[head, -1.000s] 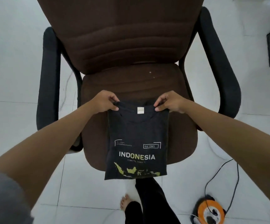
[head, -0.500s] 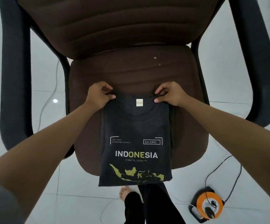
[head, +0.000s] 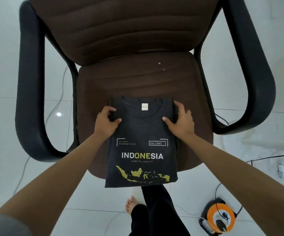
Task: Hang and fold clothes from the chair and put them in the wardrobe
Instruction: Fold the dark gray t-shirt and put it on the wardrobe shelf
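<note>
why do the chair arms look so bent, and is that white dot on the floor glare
Head view: the wide-angle lens bows the chair armrests outward near the frame edges. Head view: the white dot looks like a light reflected on the glossy floor tile. Head view: the t-shirt print stays sharp and readable.

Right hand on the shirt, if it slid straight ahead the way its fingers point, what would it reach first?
The right hand points up the folded t-shirt toward the chair's backrest. Past the shirt's collar edge it would probably cross bare seat cushion first, then meet the backrest; depth is unclear.
</note>
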The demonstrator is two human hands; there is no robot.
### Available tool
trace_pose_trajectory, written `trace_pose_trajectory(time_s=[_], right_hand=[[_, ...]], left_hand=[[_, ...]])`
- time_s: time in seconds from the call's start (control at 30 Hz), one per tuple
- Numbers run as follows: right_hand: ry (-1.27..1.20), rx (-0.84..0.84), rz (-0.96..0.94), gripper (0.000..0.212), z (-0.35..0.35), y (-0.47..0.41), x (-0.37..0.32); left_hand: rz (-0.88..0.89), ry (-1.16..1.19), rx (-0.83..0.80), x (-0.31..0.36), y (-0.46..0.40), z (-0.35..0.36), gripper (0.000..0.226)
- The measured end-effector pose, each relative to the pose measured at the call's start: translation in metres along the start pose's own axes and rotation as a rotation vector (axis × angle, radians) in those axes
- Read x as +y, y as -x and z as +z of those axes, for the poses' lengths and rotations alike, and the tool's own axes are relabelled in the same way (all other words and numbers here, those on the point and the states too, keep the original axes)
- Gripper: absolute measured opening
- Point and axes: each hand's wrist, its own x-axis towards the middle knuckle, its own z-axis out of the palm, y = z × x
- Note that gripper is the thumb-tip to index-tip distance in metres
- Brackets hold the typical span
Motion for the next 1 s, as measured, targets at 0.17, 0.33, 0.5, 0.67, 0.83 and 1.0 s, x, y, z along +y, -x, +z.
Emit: trace_pose_trajectory(time_s=[0.17, 0.33, 0.5, 0.67, 0.83, 1.0], right_hand=[[-0.134, -0.2, -0.044, 0.067, 0.004, -0.003, -0.007], [-0.412, -0.328, -0.027, 0.039, 0.004, -0.012, -0.01], [-0.433, -0.374, -0.015, 0.031, -0.014, -0.011, -0.027], [-0.398, -0.366, -0.099, 0.038, -0.032, 0.0, -0.047], [-0.409, -0.309, -0.213, 0.046, -0.047, 0.028, -0.079], [-0.372, -0.239, -0.382, 0.045, -0.065, 0.086, -0.129]], left_hand=[[-0.015, -0.029, 0.007, 0.009, -0.001, 0.004, 0.023], [-0.178, 0.24, -0.075, 0.022, 0.001, 0.001, 0.026], [-0.264, 0.352, -0.151, 0.035, 0.013, -0.015, 0.029], [-0.156, 0.377, -0.11, 0.04, 0.041, -0.038, 0.031], [-0.074, 0.486, -0.07, 0.035, 0.087, -0.072, 0.033], [0.037, 0.565, 0.066, 0.028, 0.16, -0.118, 0.036]])
